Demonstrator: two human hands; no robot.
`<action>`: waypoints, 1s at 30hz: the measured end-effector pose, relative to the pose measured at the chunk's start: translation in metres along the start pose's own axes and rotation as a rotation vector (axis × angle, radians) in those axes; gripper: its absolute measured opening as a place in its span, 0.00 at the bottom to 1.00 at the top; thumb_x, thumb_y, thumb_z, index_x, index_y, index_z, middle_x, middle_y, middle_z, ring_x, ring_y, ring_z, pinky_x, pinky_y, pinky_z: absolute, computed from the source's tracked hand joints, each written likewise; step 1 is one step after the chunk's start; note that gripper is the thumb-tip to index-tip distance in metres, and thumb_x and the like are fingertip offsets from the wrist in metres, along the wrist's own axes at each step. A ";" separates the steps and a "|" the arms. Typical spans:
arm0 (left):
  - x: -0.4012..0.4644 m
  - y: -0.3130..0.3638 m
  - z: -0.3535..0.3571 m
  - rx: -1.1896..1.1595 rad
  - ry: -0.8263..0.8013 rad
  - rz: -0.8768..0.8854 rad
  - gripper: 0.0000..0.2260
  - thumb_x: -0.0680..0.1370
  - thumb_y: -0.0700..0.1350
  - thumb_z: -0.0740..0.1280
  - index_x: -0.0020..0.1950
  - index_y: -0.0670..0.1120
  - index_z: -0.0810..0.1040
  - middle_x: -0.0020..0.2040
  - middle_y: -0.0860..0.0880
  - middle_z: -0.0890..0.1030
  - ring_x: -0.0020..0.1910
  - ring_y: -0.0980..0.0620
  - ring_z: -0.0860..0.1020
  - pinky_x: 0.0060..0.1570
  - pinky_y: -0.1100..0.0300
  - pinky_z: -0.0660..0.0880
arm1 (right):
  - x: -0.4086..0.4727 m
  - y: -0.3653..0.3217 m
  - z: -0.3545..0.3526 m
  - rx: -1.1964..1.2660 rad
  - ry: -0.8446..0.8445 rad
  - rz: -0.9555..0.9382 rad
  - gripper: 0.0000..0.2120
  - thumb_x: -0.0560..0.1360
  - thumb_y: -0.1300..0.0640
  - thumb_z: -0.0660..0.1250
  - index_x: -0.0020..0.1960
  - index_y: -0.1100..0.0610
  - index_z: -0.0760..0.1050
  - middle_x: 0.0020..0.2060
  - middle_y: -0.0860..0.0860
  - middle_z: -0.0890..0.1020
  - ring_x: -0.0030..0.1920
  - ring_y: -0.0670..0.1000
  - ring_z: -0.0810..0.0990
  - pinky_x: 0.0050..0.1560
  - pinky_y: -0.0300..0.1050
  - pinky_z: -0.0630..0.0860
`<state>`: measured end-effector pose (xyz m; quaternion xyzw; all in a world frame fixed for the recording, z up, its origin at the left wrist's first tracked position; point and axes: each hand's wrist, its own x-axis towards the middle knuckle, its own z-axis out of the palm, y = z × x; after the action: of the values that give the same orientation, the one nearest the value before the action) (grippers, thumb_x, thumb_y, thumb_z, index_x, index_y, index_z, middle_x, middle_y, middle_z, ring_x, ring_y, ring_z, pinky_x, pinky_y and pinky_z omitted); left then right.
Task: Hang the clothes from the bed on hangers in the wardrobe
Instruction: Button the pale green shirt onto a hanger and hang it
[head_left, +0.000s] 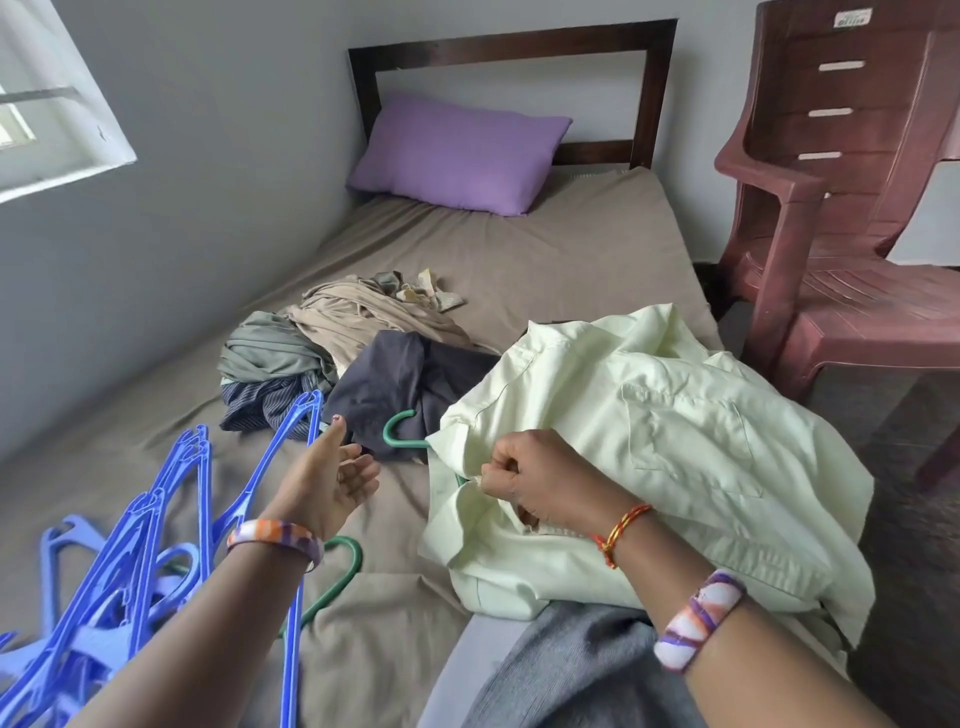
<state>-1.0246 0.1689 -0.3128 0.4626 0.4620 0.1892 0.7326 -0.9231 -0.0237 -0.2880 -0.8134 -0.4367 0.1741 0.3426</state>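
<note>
One green hanger's (402, 434) hook points left.

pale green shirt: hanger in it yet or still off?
In. The green hanger has its hook sticking out of the pale green shirt at the collar, body hidden under the fabric; the right hand pinches the cloth there.

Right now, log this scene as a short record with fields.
place: bed with a brown sheet, purple pillow at its head
shirt: pale green shirt lying on the near right of the bed, a green hanger hook sticking out at its collar
right hand: pinches the shirt's edge
left hand: holds nothing, fingers loosely curled
spare hangers: blue hangers piled near left
waiting clothes: heap of clothes mid-bed
beside bed: maroon chair on the right
</note>
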 end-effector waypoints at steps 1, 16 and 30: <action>0.003 0.005 0.001 -0.001 -0.022 -0.050 0.19 0.80 0.56 0.57 0.47 0.39 0.70 0.40 0.42 0.72 0.38 0.48 0.73 0.40 0.57 0.71 | 0.000 -0.001 -0.005 0.036 -0.012 0.026 0.16 0.73 0.59 0.65 0.30 0.64 0.66 0.27 0.53 0.70 0.30 0.48 0.69 0.31 0.41 0.67; 0.030 0.053 0.051 -0.008 -0.131 -0.169 0.26 0.74 0.65 0.60 0.41 0.40 0.75 0.29 0.45 0.78 0.20 0.56 0.71 0.21 0.72 0.66 | 0.010 0.047 -0.054 0.074 0.332 -0.106 0.13 0.76 0.55 0.61 0.34 0.57 0.67 0.27 0.46 0.70 0.32 0.49 0.70 0.35 0.49 0.70; -0.045 0.196 0.300 0.024 -0.105 0.332 0.21 0.82 0.51 0.57 0.30 0.45 0.69 0.19 0.54 0.62 0.17 0.59 0.58 0.18 0.70 0.56 | 0.027 0.090 -0.202 0.421 0.360 -0.133 0.10 0.79 0.56 0.59 0.39 0.56 0.70 0.27 0.44 0.71 0.28 0.44 0.70 0.31 0.45 0.70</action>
<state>-0.7620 0.0843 -0.0791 0.5504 0.3427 0.2779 0.7088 -0.7366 -0.1177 -0.2091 -0.7117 -0.3752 0.0910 0.5868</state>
